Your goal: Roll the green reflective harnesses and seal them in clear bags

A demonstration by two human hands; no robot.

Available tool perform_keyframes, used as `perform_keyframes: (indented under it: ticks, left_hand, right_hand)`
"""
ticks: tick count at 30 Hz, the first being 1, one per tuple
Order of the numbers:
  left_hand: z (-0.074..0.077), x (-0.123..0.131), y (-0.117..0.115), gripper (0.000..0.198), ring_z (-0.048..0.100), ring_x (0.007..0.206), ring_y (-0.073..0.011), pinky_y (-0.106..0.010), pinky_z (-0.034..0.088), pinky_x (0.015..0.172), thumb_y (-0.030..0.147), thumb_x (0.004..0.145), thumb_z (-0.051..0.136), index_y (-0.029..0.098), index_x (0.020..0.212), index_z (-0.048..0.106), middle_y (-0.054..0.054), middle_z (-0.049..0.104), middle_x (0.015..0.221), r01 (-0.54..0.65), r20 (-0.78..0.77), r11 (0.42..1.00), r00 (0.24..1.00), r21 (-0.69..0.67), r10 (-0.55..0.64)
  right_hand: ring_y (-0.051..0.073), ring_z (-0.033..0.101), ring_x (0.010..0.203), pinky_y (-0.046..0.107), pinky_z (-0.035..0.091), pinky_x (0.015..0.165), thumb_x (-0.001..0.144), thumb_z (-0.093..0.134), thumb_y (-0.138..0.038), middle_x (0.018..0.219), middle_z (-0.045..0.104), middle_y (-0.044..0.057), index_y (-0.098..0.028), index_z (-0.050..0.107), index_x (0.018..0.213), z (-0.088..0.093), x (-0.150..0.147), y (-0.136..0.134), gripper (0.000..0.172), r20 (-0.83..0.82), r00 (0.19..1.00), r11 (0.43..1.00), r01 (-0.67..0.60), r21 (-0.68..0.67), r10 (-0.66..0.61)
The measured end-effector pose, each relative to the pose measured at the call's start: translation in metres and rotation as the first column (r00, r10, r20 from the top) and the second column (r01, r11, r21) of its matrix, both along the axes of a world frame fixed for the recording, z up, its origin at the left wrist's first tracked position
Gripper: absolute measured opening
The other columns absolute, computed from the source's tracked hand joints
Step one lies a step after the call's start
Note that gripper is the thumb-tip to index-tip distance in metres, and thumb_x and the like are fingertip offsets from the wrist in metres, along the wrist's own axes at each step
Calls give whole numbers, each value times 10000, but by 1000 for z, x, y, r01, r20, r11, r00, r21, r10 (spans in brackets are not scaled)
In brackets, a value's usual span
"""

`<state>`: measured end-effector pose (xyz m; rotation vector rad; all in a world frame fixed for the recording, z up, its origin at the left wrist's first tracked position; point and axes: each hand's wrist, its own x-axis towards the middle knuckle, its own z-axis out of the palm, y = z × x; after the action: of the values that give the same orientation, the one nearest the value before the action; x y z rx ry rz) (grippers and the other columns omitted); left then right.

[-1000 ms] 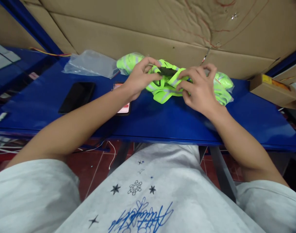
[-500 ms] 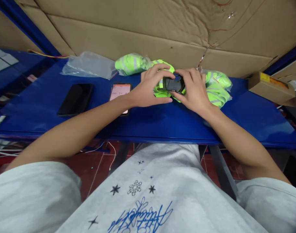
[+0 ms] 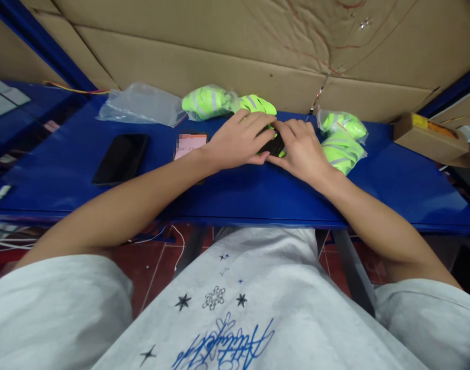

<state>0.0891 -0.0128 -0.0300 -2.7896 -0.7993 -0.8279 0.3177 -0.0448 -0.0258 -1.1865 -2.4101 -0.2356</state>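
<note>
My left hand (image 3: pixel 240 140) and my right hand (image 3: pixel 299 150) press together on a folded neon green strap bundle with a black buckle (image 3: pixel 272 146) on the blue table (image 3: pixel 238 190). Both hands curl over it, so most of the bundle is hidden. Only a strip of black and a bit of green show between the fingers. A bagged green bundle (image 3: pixel 208 101) lies just behind my left hand, with more green (image 3: pixel 257 104) beside it. Bagged green bundles (image 3: pixel 341 136) sit right of my right hand.
A dark phone (image 3: pixel 121 158) lies at the left, a lit phone (image 3: pixel 188 146) under my left wrist. An empty clear bag (image 3: pixel 140 105) is at the back left. Cardboard (image 3: pixel 235 56) lines the wall behind. A cardboard box (image 3: pixel 431 139) rests at the right edge.
The loose green straps I held up a second ago are now folded small around the black buckle. Both hands have come down and closed over the bundle on the table.
</note>
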Motion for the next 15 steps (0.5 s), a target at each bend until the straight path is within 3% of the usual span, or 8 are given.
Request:
perform_keyframes:
  ticks: [4, 8, 11, 15]
  left_hand:
    - [0, 0, 4, 474, 559, 1486, -488, -687, 429, 1210, 332, 947, 687, 165, 1390, 695, -219, 605, 1592, 11, -29, 1000, 1000, 5, -11]
    - [2, -11, 6, 588, 592, 1468, -449, -632, 438, 1221, 465, 976, 703, 204, 1500, 639, -195, 595, 1627, -25, 6, 999, 1000, 40, 24]
    - [5, -16, 5, 544, 673, 1367, -405, -574, 506, 1152, 442, 974, 679, 251, 1483, 661, -135, 706, 1506, -94, 108, 995, 990, 39, 89]
    - [17, -17, 8, 341, 733, 1176, -327, -512, 562, 1018, 432, 977, 648, 328, 1289, 740, -45, 796, 1295, -161, 342, 987, 927, -10, 155]
  right_hand:
    - [469, 616, 1249, 669, 424, 1140, 1008, 641, -611, 1279, 683, 237, -111, 616, 1466, 3, 5, 7, 679, 11, 1000, 1000, 7, -15, -7]
    - [444, 627, 1299, 618, 449, 1161, 981, 667, -563, 1365, 689, 221, -140, 629, 1460, 12, 18, 16, 640, -60, 998, 999, -35, -33, 33]
    - [410, 632, 1326, 572, 476, 1167, 990, 614, -515, 1414, 689, 198, -164, 627, 1459, 21, 27, 19, 586, -124, 988, 994, -95, -60, 87]
    - [382, 630, 1330, 560, 467, 1182, 981, 559, -380, 1432, 696, 169, -212, 640, 1445, 35, 34, 15, 500, -220, 974, 996, -64, -63, 49]
